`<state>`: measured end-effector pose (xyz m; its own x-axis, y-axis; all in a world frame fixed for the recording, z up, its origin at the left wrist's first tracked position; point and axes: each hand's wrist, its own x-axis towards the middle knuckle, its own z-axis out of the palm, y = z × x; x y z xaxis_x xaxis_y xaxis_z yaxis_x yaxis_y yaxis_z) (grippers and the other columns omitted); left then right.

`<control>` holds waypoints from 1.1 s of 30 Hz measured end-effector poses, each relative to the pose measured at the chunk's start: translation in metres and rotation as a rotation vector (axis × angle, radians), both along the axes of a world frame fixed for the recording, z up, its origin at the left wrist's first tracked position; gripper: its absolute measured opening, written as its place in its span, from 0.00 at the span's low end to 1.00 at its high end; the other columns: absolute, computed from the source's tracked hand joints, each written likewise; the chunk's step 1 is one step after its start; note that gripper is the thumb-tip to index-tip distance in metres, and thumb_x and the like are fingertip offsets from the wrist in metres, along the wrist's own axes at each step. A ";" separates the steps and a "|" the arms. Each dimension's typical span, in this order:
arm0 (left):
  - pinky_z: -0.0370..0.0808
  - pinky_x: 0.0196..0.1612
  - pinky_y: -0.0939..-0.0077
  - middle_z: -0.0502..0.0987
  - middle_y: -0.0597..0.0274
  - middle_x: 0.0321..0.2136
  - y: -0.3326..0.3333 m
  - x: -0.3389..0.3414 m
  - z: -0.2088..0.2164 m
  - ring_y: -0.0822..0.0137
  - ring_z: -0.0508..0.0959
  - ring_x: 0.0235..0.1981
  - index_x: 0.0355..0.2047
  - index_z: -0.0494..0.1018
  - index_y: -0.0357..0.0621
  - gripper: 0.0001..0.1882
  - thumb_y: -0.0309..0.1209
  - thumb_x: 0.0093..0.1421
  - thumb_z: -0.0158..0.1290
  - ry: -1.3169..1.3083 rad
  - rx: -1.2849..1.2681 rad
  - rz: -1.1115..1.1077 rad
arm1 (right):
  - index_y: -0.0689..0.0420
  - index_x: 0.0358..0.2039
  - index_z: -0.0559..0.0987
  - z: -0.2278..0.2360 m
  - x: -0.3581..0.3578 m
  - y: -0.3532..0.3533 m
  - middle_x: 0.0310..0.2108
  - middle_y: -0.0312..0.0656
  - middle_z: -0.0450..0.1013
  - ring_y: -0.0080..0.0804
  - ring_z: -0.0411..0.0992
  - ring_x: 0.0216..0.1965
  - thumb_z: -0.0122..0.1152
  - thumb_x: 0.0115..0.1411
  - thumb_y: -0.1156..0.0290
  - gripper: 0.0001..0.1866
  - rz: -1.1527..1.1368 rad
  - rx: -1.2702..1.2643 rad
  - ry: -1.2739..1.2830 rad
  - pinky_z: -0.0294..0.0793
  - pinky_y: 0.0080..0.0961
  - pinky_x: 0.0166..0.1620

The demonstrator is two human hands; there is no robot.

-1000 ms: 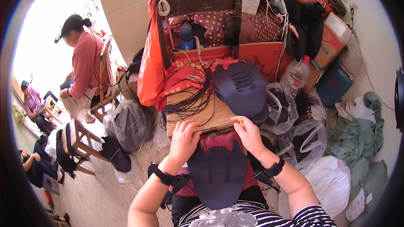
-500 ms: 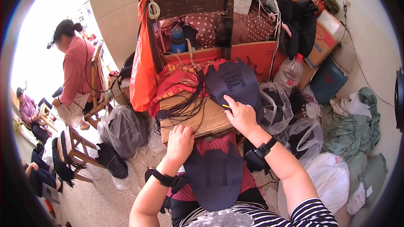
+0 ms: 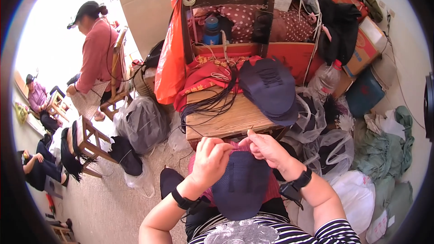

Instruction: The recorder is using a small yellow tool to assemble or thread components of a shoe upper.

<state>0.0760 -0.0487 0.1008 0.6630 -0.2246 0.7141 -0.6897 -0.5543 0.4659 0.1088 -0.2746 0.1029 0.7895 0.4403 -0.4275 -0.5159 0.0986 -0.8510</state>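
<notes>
Fabric piece (image 3: 242,192), dark blue, rests on the person's lap over a red striped cloth (image 3: 274,185); its long axis runs from the torso toward the wooden surface (image 3: 221,123). Its far end lies between left hand (image 3: 208,161) and right hand (image 3: 272,151), just bodyward of their fingers, neither hand clearly nearer. Left fingers are drawn together in what seems a pinch; right fingers curl beneath a raised thumb; whether either grips anything cannot be told. Beyond, black cords (image 3: 210,105) and stacked dark blue pieces (image 3: 266,86) lie on the surface.
</notes>
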 end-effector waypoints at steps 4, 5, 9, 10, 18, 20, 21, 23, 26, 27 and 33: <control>0.73 0.44 0.61 0.75 0.59 0.34 -0.003 -0.025 0.004 0.55 0.76 0.37 0.35 0.79 0.44 0.13 0.18 0.50 0.63 0.064 0.038 -0.050 | 0.60 0.42 0.81 -0.007 -0.024 0.001 0.20 0.20 0.57 0.08 0.51 0.19 0.53 0.75 0.55 0.19 -0.021 0.012 -0.065 0.49 0.12 0.23; 0.74 0.46 0.61 0.76 0.60 0.35 -0.005 -0.028 0.005 0.55 0.76 0.38 0.35 0.79 0.45 0.12 0.19 0.50 0.64 0.062 0.039 -0.130 | 0.60 0.40 0.80 -0.008 -0.030 -0.003 0.20 0.20 0.57 0.08 0.51 0.19 0.53 0.76 0.57 0.18 -0.060 0.021 -0.106 0.49 0.12 0.23; 0.74 0.52 0.59 0.78 0.61 0.36 0.005 -0.038 -0.011 0.55 0.79 0.42 0.39 0.77 0.45 0.14 0.21 0.51 0.64 0.112 0.072 -0.221 | 0.59 0.36 0.78 0.001 -0.044 -0.020 0.19 0.22 0.57 0.10 0.51 0.19 0.50 0.76 0.64 0.15 -0.162 0.141 -0.183 0.50 0.13 0.23; 0.74 0.52 0.58 0.78 0.61 0.36 0.008 -0.037 -0.020 0.55 0.79 0.43 0.40 0.77 0.45 0.15 0.21 0.52 0.64 0.147 0.099 -0.207 | 0.59 0.35 0.77 0.003 -0.045 -0.025 0.19 0.23 0.57 0.11 0.51 0.19 0.49 0.76 0.64 0.15 -0.192 0.177 -0.220 0.50 0.14 0.23; 0.70 0.58 0.56 0.72 0.47 0.50 0.092 0.009 -0.121 0.44 0.72 0.53 0.56 0.69 0.39 0.30 0.22 0.50 0.63 0.342 -0.044 0.379 | 0.57 0.35 0.75 0.030 -0.045 -0.071 0.17 0.25 0.54 0.13 0.50 0.16 0.46 0.78 0.60 0.17 -0.507 0.141 -0.422 0.50 0.16 0.22; 0.68 0.62 0.55 0.70 0.44 0.55 0.120 0.025 -0.165 0.43 0.69 0.59 0.58 0.67 0.38 0.36 0.25 0.48 0.67 0.428 -0.124 0.442 | 0.57 0.35 0.74 0.037 -0.044 -0.069 0.17 0.25 0.54 0.13 0.49 0.16 0.45 0.78 0.60 0.17 -0.532 0.132 -0.444 0.50 0.16 0.21; 0.68 0.62 0.55 0.70 0.44 0.55 0.123 0.031 -0.177 0.43 0.69 0.59 0.58 0.67 0.38 0.36 0.25 0.48 0.67 0.435 -0.131 0.435 | 0.56 0.35 0.74 0.038 -0.041 -0.073 0.16 0.25 0.53 0.13 0.49 0.15 0.45 0.78 0.59 0.18 -0.542 0.127 -0.453 0.50 0.16 0.21; 0.65 0.67 0.55 0.65 0.41 0.63 0.131 0.052 -0.189 0.40 0.64 0.66 0.62 0.65 0.38 0.42 0.27 0.45 0.69 0.468 0.058 0.422 | 0.56 0.34 0.73 0.043 -0.037 -0.075 0.16 0.25 0.53 0.14 0.49 0.15 0.45 0.78 0.59 0.18 -0.579 0.127 -0.465 0.50 0.16 0.21; 0.62 0.71 0.54 0.60 0.39 0.68 0.144 0.070 -0.201 0.39 0.59 0.70 0.64 0.63 0.40 0.45 0.27 0.44 0.69 0.689 0.126 0.179 | 0.54 0.34 0.72 0.047 -0.033 -0.081 0.16 0.25 0.52 0.14 0.49 0.15 0.45 0.78 0.59 0.17 -0.641 0.165 -0.480 0.50 0.17 0.21; 0.62 0.71 0.55 0.61 0.39 0.68 0.139 0.078 -0.205 0.39 0.60 0.69 0.63 0.66 0.41 0.42 0.26 0.45 0.68 0.706 0.058 0.130 | 0.54 0.34 0.73 0.049 -0.031 -0.089 0.16 0.25 0.52 0.14 0.49 0.15 0.46 0.78 0.58 0.16 -0.670 0.154 -0.490 0.51 0.17 0.21; 0.72 0.60 0.58 0.71 0.40 0.59 0.161 0.100 -0.227 0.43 0.75 0.57 0.48 0.77 0.40 0.24 0.27 0.50 0.66 0.826 0.064 0.012 | 0.53 0.34 0.73 0.075 -0.020 -0.126 0.16 0.24 0.51 0.13 0.47 0.15 0.47 0.78 0.55 0.18 -0.835 0.125 -0.538 0.49 0.16 0.20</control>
